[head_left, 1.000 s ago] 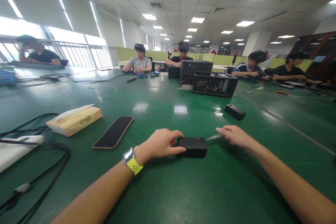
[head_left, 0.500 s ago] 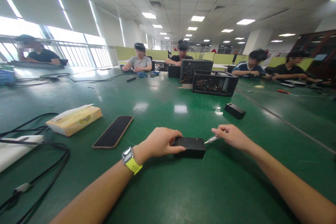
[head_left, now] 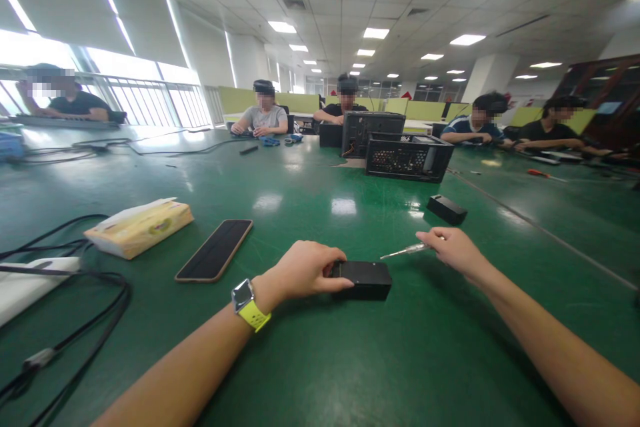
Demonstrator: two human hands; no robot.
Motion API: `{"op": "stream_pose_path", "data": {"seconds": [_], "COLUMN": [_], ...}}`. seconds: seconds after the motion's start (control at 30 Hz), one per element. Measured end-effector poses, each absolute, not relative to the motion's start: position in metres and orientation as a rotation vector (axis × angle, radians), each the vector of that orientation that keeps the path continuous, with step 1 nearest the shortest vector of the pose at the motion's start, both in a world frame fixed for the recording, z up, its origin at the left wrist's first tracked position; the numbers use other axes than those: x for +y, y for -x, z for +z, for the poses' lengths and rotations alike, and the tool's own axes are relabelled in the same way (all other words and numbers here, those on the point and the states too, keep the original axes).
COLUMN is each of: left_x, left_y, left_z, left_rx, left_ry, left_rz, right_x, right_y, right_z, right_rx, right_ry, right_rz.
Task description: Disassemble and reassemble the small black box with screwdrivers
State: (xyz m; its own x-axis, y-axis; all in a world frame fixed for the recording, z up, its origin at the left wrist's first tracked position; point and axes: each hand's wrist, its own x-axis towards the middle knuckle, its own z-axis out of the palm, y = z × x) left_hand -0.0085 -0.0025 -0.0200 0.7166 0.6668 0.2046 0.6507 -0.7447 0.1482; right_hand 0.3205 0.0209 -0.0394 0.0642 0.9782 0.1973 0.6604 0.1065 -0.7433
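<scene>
We've got our left hand (head_left: 305, 271) on the table (head_left: 320, 360), fingers clasping the left end of the box (head_left: 363, 279). Right of it, our right hand (head_left: 453, 248) holds the screwdriver (head_left: 406, 251), tip pointing left. Left of our left fingers lies the phone (head_left: 215, 250), with the tissue pack (head_left: 139, 227) farther left. Behind our right fingers sits a second box (head_left: 447, 209), and the computer case (head_left: 407, 157) is well behind.

Both arms are bare. Behind the left hand (head_left: 305, 271) sits a watch (head_left: 243, 295): lime-yellow strap, squarish case, seemingly silver.
</scene>
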Motion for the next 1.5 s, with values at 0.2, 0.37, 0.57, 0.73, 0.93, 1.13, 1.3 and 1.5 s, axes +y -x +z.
{"op": "stream_pose_path", "data": {"seconds": [0.2, 0.37, 0.57, 0.73, 0.93, 1.13, 1.3, 1.5], "left_x": [0.000, -0.001, -0.001, 0.000, -0.002, -0.003, -0.007, -0.008], "left_y": [0.009, 0.009, 0.008, 0.009, 0.006, 0.005, 0.002, 0.000], "left_z": [-0.023, -0.021, -0.020, -0.023, -0.020, -0.019, -0.017, -0.017], "left_rx": [1.092, 1.090, 1.105, 1.112, 1.104, 1.105, 1.113, 1.103], "left_ry": [-2.865, -2.858, -2.845, -2.845, -2.869, -2.884, -2.873, -2.890], "left_rz": [0.394, 0.379, 0.367, 0.373, 0.385, 0.428, 0.446, 0.419], "right_x": [0.035, 0.041, 0.015, -0.017, -0.019, -0.023, -0.030, -0.030], "right_y": [-0.341, -0.330, -0.293, -0.258, -0.249, -0.241, -0.228, -0.221], "right_z": [-0.054, -0.071, -0.049, -0.038, -0.036, -0.035, -0.036, -0.038], "right_rx": [-1.787, -1.917, -2.111, -2.380, -2.342, -2.394, -2.436, -2.547], "right_ry": [1.824, 1.809, 1.328, 0.986, 0.966, 1.053, 1.177, 1.144], "right_rz": [0.213, 0.139, 0.170, 0.257, 0.282, 0.288, 0.167, 0.186]}}
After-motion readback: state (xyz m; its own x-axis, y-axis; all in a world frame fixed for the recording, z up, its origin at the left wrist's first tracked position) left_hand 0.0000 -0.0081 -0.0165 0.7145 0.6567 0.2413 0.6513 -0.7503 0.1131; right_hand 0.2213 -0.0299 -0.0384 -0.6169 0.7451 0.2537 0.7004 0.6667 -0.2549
